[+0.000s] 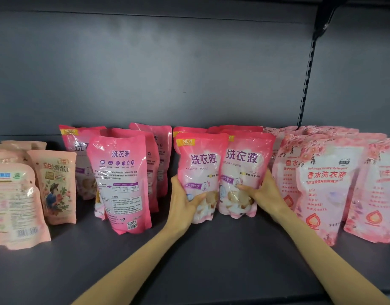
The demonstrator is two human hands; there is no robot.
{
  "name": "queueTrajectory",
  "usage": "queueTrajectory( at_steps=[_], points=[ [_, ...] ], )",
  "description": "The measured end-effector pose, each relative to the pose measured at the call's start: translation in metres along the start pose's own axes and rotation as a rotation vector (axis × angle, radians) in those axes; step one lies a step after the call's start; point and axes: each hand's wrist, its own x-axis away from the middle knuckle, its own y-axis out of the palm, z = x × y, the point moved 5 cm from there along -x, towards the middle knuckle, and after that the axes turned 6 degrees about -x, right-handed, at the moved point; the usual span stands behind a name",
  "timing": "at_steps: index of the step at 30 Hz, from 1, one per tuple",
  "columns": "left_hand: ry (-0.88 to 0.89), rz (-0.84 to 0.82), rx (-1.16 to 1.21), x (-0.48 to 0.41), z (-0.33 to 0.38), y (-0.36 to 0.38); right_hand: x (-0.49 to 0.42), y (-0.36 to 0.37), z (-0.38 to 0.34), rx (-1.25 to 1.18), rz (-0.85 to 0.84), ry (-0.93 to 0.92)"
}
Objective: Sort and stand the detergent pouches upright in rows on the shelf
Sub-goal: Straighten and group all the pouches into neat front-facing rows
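Two pink detergent pouches stand side by side at the middle of the dark shelf. My left hand grips the lower left side of the left pouch, thumb across its front. My right hand grips the lower right side of the right pouch. More pink pouches stand behind them. To the left, another pink pouch stands with its back label facing me, with others behind it.
Rose-patterned pouches stand in rows at the right. Peach-coloured pouches and one turned backwards stand at the left. The shelf's back panel is right behind, with a slotted upright at the right.
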Motion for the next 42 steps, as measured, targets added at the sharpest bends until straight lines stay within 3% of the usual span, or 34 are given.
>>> queueTrajectory(
  at_steps=[9, 16, 21, 25, 32, 37, 42],
  points=[
    [-0.035, 0.062, -0.078, -0.023, -0.017, 0.002, -0.016, 0.008, 0.015, 0.03, 0.051, -0.021],
    [0.036, 0.136, -0.559, -0.015, -0.006, 0.006, -0.028, 0.015, 0.023, 0.055, 0.085, -0.024],
    [0.226, 0.096, -0.781, -0.013, 0.0, 0.013, -0.025, 0.016, 0.019, 0.082, 0.183, -0.09],
    [0.301, 0.077, -1.043, -0.013, -0.01, 0.021, -0.014, 0.029, 0.01, 0.496, 0.267, -0.269],
    [0.411, 0.038, -1.465, -0.017, -0.024, 0.022, -0.006, 0.043, 0.035, 1.265, 0.184, -0.399],
    [0.412, 0.01, -1.479, -0.023, -0.036, 0.026, -0.009, 0.045, 0.046, 1.439, 0.115, -0.473],
    [0.416, -0.016, -1.44, -0.034, -0.043, 0.023, -0.022, 0.038, 0.052, 1.43, 0.033, -0.465]
  ],
)
